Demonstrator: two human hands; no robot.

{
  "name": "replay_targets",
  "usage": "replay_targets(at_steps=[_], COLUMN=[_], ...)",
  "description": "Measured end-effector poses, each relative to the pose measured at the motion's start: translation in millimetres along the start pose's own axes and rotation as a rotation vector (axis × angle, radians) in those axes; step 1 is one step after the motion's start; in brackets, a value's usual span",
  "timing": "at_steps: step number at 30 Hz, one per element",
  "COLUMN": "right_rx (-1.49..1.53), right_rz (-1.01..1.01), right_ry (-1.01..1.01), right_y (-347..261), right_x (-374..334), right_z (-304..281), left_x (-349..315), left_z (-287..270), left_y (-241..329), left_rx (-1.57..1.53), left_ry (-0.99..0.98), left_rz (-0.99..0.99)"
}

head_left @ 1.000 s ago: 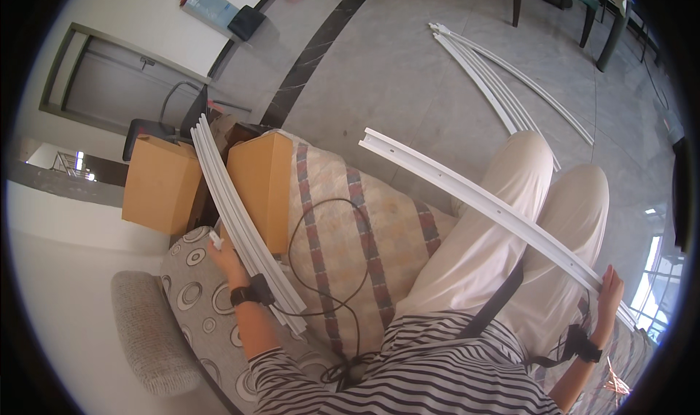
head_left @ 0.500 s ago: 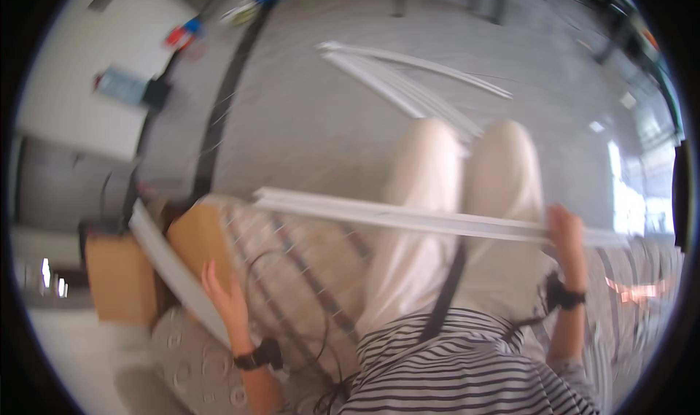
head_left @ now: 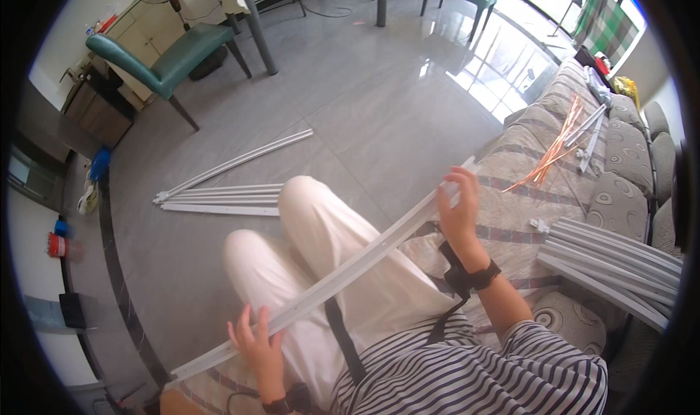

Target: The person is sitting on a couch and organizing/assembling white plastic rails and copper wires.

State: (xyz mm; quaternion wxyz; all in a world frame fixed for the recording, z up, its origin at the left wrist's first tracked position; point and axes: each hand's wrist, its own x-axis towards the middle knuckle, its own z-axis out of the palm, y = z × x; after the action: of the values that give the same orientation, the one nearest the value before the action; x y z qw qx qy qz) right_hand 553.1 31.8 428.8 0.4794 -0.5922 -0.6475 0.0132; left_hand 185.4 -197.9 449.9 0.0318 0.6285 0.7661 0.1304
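Across your lap, both hands grip one white rail (head_left: 350, 273): left hand (head_left: 255, 342) low, right hand (head_left: 458, 211) high. Mid-carry, likely; next, steer it toward the stack (head_left: 620, 262) beside you.

Seated on the sofa (head_left: 554, 174), the person holds a long white rail (head_left: 343, 278) slantwise across the lap. Left hand (head_left: 255, 338) grips it near the low end, fingers curled over the top edge. Right hand (head_left: 458, 211) clasps it near the high end, thumb under, fingers over. On the floor (head_left: 350, 101) ahead of the knees lie more white rails (head_left: 226, 189) in a loose bundle. A stack of rails (head_left: 620, 258) rests on the sofa to the right, copper rods (head_left: 554, 149) farther back. A green chair (head_left: 164, 57) stands up left.
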Motion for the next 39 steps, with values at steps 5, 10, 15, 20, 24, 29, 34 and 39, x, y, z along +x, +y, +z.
replay_targets(at_steps=[5,10,15,20,24,29,34,39], right_rx=[0.523,0.819,1.046,1.129,1.112,1.025,1.064,1.16], right_rz=[0.854,0.962,1.041,1.01,1.025,1.008,0.992,0.939], right_ry=[0.18,-0.053,-0.268,-0.309,-0.32,-0.308,-0.283,-0.14], right_y=[83.4,99.9,94.3,82.5,77.9,103.8,156.8,262.6], right_x=[16.9,16.9,13.7,15.2,17.2,23.5,49.5,92.1], right_z=[-35.1,-29.4,-9.3,6.1,10.2,0.2,-23.8,-70.1], left_x=[-2.2,-9.8,-21.3,-23.2,-12.8,-5.1,-5.6,-0.7], left_z=[-3.9,-8.8,-29.5,-31.7,-15.3,-8.2,-7.8,-2.3], left_y=[-3.3,-23.2,-37.0,-37.8,-27.7,-27.0,-28.9,-27.1], left_rx=[0.016,-0.008,-0.066,-0.024,-0.095,-0.123,-0.146,-0.19], left_ry=[0.031,0.061,0.073,0.091,0.117,0.148,0.163,0.17], left_rz=[-0.045,-0.036,-0.06,-0.068,0.016,-0.027,-0.029,0.001])
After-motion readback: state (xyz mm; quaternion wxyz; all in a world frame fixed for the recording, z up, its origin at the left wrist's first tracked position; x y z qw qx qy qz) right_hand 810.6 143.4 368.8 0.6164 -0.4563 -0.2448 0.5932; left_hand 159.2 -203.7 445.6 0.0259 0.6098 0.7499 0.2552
